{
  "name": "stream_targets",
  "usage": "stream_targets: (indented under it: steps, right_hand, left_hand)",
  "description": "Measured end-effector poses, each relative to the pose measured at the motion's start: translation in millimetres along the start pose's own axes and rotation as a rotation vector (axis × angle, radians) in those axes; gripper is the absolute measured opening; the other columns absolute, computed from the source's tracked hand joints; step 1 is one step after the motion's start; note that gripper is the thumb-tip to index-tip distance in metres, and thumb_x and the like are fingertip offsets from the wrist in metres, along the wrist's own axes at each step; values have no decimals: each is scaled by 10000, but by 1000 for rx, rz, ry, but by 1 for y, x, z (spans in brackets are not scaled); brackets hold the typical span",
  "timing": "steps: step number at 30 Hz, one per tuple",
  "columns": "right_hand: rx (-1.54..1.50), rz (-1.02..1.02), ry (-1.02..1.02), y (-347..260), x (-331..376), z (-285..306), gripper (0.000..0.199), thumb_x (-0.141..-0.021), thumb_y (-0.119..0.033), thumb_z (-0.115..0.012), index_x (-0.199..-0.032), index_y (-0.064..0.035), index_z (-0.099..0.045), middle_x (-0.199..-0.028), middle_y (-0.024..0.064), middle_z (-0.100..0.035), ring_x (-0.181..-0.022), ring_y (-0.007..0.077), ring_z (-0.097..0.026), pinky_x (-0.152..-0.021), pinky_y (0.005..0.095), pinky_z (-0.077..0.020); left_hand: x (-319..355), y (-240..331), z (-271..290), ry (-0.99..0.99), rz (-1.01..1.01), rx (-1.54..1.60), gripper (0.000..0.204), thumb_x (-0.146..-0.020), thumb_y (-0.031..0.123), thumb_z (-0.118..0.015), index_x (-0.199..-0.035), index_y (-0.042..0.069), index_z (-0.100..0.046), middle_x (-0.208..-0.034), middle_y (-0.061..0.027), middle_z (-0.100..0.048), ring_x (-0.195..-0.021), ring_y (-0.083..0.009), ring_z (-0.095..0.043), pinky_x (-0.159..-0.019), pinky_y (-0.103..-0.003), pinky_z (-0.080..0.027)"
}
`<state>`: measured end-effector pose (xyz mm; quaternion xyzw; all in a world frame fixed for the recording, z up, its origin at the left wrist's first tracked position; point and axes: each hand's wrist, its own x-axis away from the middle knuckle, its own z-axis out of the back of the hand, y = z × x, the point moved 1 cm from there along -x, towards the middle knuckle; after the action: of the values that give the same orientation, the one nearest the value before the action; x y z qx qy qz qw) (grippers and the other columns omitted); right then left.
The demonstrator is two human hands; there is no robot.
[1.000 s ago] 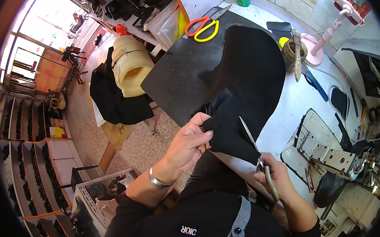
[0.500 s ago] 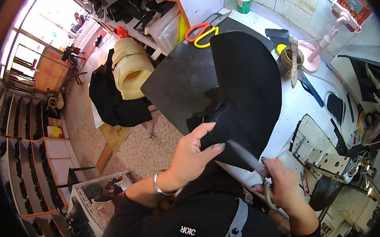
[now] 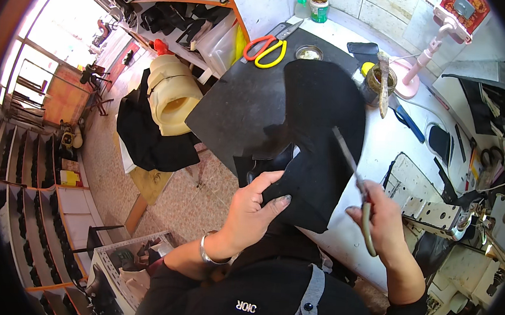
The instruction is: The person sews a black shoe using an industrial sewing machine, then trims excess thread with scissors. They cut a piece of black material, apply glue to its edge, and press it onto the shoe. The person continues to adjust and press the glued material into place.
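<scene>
A large black sheet of material [image 3: 325,127], curved along its far and right sides, drapes from the dark board toward my body. My left hand [image 3: 258,207] pinches its near left edge between thumb and fingers, a silver bangle on the wrist. In my right hand [image 3: 380,219] is a pair of scissors [image 3: 366,224] with a greenish-grey handle. Their blades point up and away over the right part of the sheet. Whether the blades touch it I cannot tell. Smaller black pieces [image 3: 258,165] lie beside my left fingers on the board's near edge.
Red-and-yellow-handled scissors [image 3: 267,51] and a small round tin [image 3: 309,52] lie on the dark board [image 3: 233,103]. A glue jar with a brush [image 3: 380,87] stands at the right, near a pink stand [image 3: 410,75]. A sewing machine [image 3: 427,208] is close by my right arm.
My right hand has swung the scissors away from the sheet's near edge, up and right. The sheet has shifted toward me, uncovering the round tin. My left hand keeps its grip.
</scene>
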<state>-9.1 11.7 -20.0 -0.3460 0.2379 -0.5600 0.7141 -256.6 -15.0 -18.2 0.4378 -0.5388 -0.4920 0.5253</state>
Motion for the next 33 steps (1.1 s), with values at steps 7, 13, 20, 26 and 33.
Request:
stream_targets:
  steps: [7, 13, 20, 26, 33]
  right_hand:
    - [-473, -120, -92, 0, -10, -30, 519, -787, -174, -775, -1201, -33, -494, -770, 33, -545, -680, 103, -523, -625, 244, -447]
    - [-1077, -285, -33, -11, -22, -53, 544, -786, 18, -739, -1249, -25, -456, -823, -31, -514, -717, 49, -479, -665, 175, -427]
    - [-1071, -329, -112, -4, -31, -52, 506, -738, 46, -728, -1179, -17, -489, -865, -3, -549, -777, 78, -529, -747, 217, -474]
    - [-1041, -345, -153, 5, -33, -53, 482, -751, 53, -709, -1181, -16, -501, -855, -10, -537, -765, 68, -520, -732, 210, -474]
    - [-1043, -366, -179, 15, -38, -58, 474, -755, 44, -705, -1180, -12, -503, -795, -31, -501, -704, 52, -490, -677, 192, -453]
  left_hand:
    - [3, 1, -2, 31, -13, 269, 314, -934, 46, -576, -1232, -25, -507, -1106, -38, -618, -986, -93, -566, -889, -249, -452]
    - [1, -6, 6, -43, 138, 568, 264, -978, 132, -505, -1196, -14, -537, -1119, -71, -619, -1015, -125, -590, -918, -277, -465]
    - [-2, -6, -2, -11, 308, 697, 223, -1002, 189, -458, -1081, 9, -562, -986, -63, -638, -835, -113, -616, -731, -241, -493]
    - [-5, -4, -6, -13, 316, 627, 199, -1002, 215, -481, -946, 61, -593, -795, 5, -637, -609, -44, -593, -499, -172, -450]
    - [-8, -6, -6, -51, 371, 645, 156, -987, 192, -511, -954, 59, -586, -798, 6, -630, -632, -42, -609, -518, -170, -492]
